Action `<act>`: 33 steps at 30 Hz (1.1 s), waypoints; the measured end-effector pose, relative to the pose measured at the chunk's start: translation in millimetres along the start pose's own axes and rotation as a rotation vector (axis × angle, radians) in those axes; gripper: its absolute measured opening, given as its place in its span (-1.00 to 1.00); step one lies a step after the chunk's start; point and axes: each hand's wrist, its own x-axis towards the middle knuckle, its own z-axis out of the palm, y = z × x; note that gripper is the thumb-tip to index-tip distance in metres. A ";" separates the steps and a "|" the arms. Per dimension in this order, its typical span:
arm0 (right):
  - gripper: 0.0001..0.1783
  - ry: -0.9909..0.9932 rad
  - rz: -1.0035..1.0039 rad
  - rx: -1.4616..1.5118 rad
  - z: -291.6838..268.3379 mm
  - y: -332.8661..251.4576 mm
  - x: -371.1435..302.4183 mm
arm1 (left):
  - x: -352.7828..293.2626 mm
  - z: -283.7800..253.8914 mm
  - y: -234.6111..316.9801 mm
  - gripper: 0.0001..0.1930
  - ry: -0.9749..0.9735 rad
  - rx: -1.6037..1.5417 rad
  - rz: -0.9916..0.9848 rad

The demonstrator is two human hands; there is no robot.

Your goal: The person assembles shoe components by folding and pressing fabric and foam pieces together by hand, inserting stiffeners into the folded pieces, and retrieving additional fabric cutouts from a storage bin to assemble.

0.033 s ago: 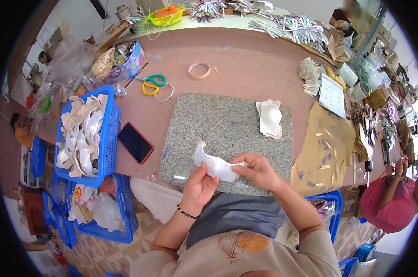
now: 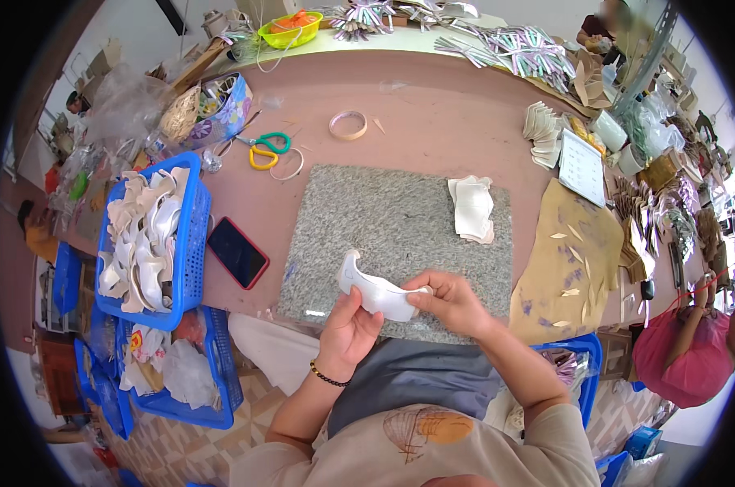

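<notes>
A curved white piece of leather-like material (image 2: 381,297), with a beige edge, is stretched between my two hands above the near part of a speckled grey stone slab (image 2: 367,211). My left hand (image 2: 347,333) pinches its lower left side between thumb and fingers. At the right end, the thumb and fingers of my right hand (image 2: 452,304) are closed on the piece's edge. A small stack of similar white pieces (image 2: 471,213) lies on the slab's far right. More curved pieces (image 2: 150,243) fill a blue basket (image 2: 193,235) on the left.
Left of the slab lies a dark phone (image 2: 238,252) with a red edge. Beyond are scissors (image 2: 270,148) and a tape roll (image 2: 348,125). Brown paper (image 2: 538,276) with small slivers covers the right side, beside a white sheet (image 2: 582,168). A person in pink (image 2: 682,357) is at far right.
</notes>
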 end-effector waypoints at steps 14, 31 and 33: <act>-0.82 0.199 -0.064 0.255 32.5 -7.1 -26.9 | -18.2 31.9 -24.2 -0.76 0.013 1.015 0.023; -0.77 0.576 -0.334 0.220 18.3 21.5 -47.1 | -12.4 32.4 -49.8 -0.81 0.018 1.147 0.037; -0.78 0.573 -0.346 0.264 11.0 25.9 -48.3 | -4.0 24.2 -50.4 -0.85 -0.004 1.129 -0.044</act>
